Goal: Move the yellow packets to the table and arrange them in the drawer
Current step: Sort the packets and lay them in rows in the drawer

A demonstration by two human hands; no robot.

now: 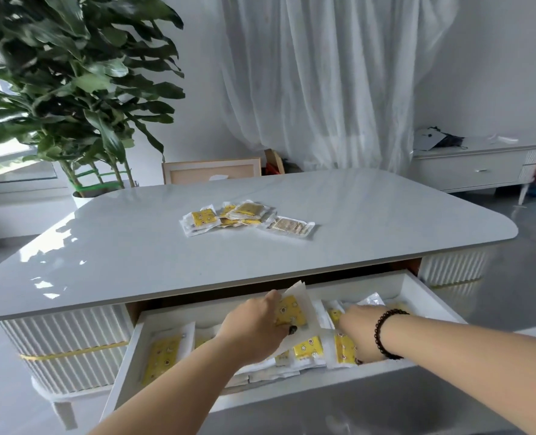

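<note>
I can read no words, numbers or brand names anywhere. The yellow packet (290, 312) in my left hand (254, 328) shows only small round printed marks, too blurred to tell as letters. The packets in the drawer (433, 296) and the pile of packets (244, 216) on the table (134, 246) look the same.

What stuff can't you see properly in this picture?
All in the head view:
- How many yellow packets are in the drawer: both arms cover part of it, and its back runs under the table.
- What the right hand's fingers are doing: the hand's own back hides them.
- The pictures printed on the packet that the left hand holds: too small.
- The pile of packets on the table: they overlap, so no sure count.
</note>
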